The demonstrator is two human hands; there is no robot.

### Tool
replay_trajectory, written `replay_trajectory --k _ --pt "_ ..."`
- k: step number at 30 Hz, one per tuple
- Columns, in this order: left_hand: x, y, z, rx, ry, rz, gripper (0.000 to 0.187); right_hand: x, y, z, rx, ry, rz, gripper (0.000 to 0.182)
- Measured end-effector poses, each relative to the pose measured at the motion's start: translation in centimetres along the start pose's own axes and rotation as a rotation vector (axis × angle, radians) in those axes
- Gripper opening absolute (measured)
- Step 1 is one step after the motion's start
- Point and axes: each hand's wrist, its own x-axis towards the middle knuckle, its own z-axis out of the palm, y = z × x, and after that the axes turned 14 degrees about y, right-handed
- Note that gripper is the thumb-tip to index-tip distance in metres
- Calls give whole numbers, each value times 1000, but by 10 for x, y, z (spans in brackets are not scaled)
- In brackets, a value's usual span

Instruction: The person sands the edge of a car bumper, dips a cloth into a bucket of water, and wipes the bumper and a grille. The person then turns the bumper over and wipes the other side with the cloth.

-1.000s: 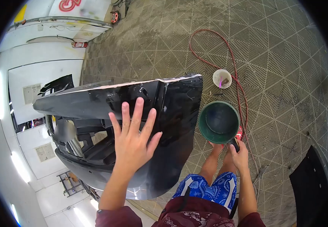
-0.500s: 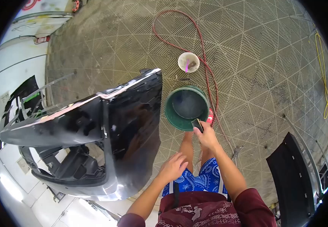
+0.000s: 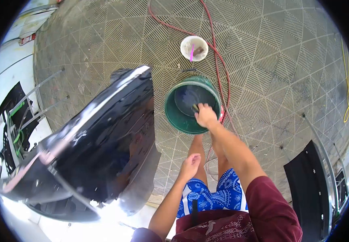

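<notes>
Green bucket (image 3: 190, 105): right hand (image 3: 205, 116) clenched on small dark block, dipping inside; likely wet, slippery, grip its sides; left hand (image 3: 190, 165) loose, empty

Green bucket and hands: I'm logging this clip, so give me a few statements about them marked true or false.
1. The right hand reaches into the green bucket, gripping a small dark object. True.
2. The left hand lies flat on the black car panel. False: it hangs loosely closed by the person's thigh, touching nothing.
3. A small white cup stands on the floor beyond the bucket. True.
4. The red hose is coiled inside the bucket. False: it lies on the floor beside it.
</notes>
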Motion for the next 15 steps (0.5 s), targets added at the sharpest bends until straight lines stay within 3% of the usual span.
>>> replay_trajectory --k 2,4,6,10,12,15 --pt "8 -18 2 -73 -8 -45 33 32 -1 4 -33 -1 75 52" --pt "34 -3 9 85 9 51 32 57 3 9 -37 6 80 53" --pt "77 -2 26 155 153 226 33 65 6 11 -40 51 59 53" --pt "219 0 64 97 496 299 47 59 23 17 142 201 -27 54" --pt "291 4 81 245 594 244 64 49 41 22 130 276 -190 53" --pt "389 -47 124 417 713 416 67 32 63 35 -116 395 -497 51"
